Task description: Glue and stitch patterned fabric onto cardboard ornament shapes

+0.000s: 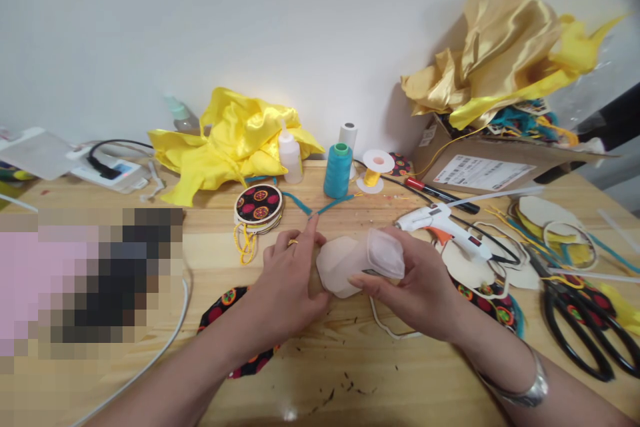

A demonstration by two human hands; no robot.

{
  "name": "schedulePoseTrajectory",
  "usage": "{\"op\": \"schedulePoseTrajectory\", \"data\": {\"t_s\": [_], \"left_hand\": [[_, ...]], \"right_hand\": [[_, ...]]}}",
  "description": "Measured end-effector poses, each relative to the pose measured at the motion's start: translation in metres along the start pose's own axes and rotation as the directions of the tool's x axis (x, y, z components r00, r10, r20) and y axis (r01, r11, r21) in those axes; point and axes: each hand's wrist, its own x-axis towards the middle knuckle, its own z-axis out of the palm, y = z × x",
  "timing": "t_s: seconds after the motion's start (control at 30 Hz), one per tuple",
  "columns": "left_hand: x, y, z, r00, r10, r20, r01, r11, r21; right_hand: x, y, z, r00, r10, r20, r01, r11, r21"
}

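Observation:
My left hand [290, 273] lies low over the table, its index finger stretched onto a teal cord [334, 205] and pressing it down. The other fingers are bent, and its thumb rests by the lower edge of a pale rounded piece [335, 267]. My right hand [420, 280] grips a translucent white plastic container [386, 253], tilted over that piece. Whether container and piece touch is hidden. Beyond my left hand sits a round patterned fabric disc [259, 204] with yellow cords. Another patterned fabric piece [225, 307] is partly under my left forearm.
A teal thread cone [337, 172], a yellow thread spool [373, 177] and a squeeze bottle [290, 157] stand behind. At right are a glue gun [440, 227], black scissors [575, 327] and a full cardboard box [465, 160]. Yellow satin [225, 140] lies against the wall.

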Motion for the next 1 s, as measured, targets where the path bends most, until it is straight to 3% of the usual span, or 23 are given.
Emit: {"op": "schedulePoseTrajectory", "data": {"t_s": [0.67,1.0], "left_hand": [[0.001,0.002,0.001,1.000,-0.016,0.016,0.016,1.000,0.010],[0.001,0.000,0.002,1.000,-0.004,-0.004,0.004,1.000,0.013]], "right_hand": [[0.001,-0.001,-0.013,0.994,-0.027,0.103,0.022,0.998,0.052],[0.003,0.001,-0.026,0.993,-0.015,0.115,0.017,1.000,-0.023]]}}
